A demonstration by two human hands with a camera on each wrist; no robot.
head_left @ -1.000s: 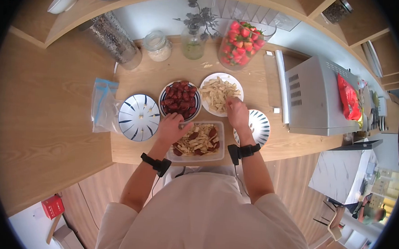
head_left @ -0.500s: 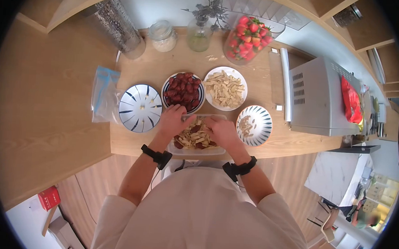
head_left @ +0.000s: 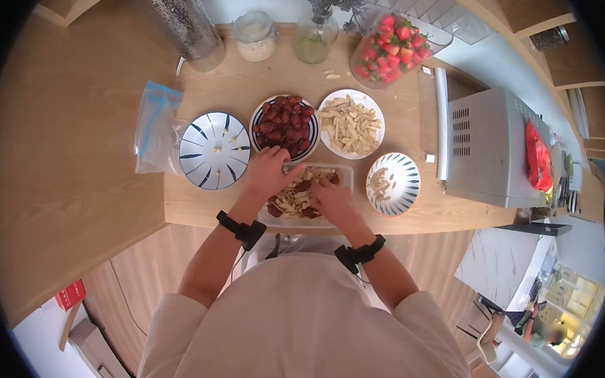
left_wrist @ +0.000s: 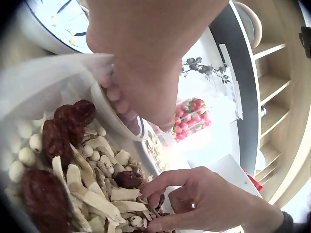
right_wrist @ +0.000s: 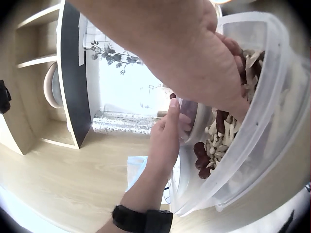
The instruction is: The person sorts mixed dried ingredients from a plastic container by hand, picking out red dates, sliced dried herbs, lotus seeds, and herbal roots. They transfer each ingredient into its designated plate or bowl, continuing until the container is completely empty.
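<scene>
A clear plastic container (head_left: pixel 349 178) holds pale dried slices (left_wrist: pixel 97 204), red dates (left_wrist: pixel 46 199) and round cream-coloured seeds (left_wrist: pixel 16 171). The right hand (head_left: pixel 335 201) reaches down into it; its thumb and forefinger are bent and stand apart, their tips touching the slices in the left wrist view. The left hand (head_left: pixel 268 173) lies across the container's far left corner, its fingers over the near edge of a plate of red dates (head_left: pixel 285 125) and its thumb pointing toward the right. Part of the left hand's fingers shows only through the container wall in the left wrist view.
A white plate of pale slices (head_left: pixel 350 125) stands behind the container. To the right is a striped bowl (head_left: pixel 405 184) with small pieces; to the left, a striped plate (head_left: pixel 204 167) and zip bag (head_left: pixel 158 127). Strawberries (head_left: pixel 395 47), jars and a grey oven (head_left: pixel 489 151) stand farther back.
The right hand has come from the plate of slices into the container and moves among the pieces there. The left hand has stayed by the container's corner. The head view has shifted slightly.
</scene>
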